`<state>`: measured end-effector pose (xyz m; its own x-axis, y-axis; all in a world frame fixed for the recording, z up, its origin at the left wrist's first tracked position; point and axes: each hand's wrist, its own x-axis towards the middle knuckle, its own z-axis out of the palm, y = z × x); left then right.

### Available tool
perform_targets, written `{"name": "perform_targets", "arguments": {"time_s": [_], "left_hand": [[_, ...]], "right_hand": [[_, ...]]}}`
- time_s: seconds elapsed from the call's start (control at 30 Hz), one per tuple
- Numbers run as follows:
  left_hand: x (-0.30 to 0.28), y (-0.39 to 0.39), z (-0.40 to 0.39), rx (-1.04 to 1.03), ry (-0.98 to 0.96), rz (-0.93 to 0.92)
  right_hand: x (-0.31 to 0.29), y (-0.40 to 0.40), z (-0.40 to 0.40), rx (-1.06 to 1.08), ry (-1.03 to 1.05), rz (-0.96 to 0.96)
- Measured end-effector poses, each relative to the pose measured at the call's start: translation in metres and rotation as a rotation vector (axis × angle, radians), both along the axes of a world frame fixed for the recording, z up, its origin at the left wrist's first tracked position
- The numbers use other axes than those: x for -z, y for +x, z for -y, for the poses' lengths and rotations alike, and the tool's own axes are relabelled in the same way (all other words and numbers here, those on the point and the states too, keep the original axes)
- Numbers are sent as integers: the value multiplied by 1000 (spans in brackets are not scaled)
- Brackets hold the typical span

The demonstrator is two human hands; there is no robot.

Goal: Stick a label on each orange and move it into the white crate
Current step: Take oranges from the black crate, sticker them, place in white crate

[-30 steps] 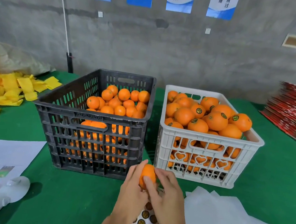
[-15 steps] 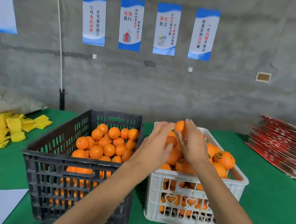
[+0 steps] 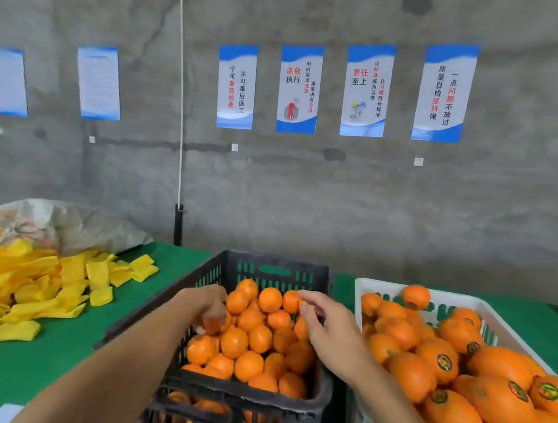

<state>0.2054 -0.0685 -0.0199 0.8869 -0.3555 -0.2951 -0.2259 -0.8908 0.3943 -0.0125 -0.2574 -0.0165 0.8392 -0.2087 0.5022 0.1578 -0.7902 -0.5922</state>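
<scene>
A black crate (image 3: 240,394) in the middle holds several unlabelled oranges (image 3: 259,338). To its right stands the white crate (image 3: 383,286), piled with labelled oranges (image 3: 441,361); one orange (image 3: 416,296) lies on top at the back. My left hand (image 3: 205,308) reaches into the black crate's left side, its fingers curled over an orange (image 3: 212,325). Over the crate's right side my right hand (image 3: 325,330) hovers with relaxed fingers, the tips just touching the far oranges.
A heap of yellow foam nets (image 3: 21,287) and a pale sack (image 3: 72,227) cover the green table (image 3: 61,340) on the left. A white sheet's corner (image 3: 5,414) shows at the bottom left. Behind is a concrete wall with posters and a thin pole (image 3: 178,225).
Both hands carried the orange up to the white crate, left it there, then moved left into the black crate. The view has tilted upward.
</scene>
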Motion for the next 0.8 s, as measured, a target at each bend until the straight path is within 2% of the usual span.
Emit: {"name": "perform_targets", "arguments": {"time_s": [0.07, 0.2, 0.33, 0.43, 0.53, 0.6, 0.63, 0.7, 0.8], "left_hand": [[9, 28, -10, -11, 22, -84], [27, 64, -3, 38, 142, -113], [32, 70, 14, 73, 250, -38], [26, 61, 23, 111, 263, 34], [-3, 36, 30, 140, 45, 89], [-30, 8, 38, 222, -183, 293], [-40, -13, 41, 270, -349, 396], [-49, -66, 46, 351, -738, 457], [-40, -145, 51, 429, -1076, 528]], "right_hand": [[5, 12, -6, -46, -6, -64], [14, 24, -3, -33, -126, -189], [16, 26, 1, -46, -97, -197], [16, 23, 1, -56, -50, -165], [14, 21, 1, -78, -34, -158], [12, 17, -1, -74, -24, -117], [10, 14, -3, -59, -16, -70], [7, 3, -8, -4, 20, 40], [7, -30, -19, -8, 260, 182]]}}
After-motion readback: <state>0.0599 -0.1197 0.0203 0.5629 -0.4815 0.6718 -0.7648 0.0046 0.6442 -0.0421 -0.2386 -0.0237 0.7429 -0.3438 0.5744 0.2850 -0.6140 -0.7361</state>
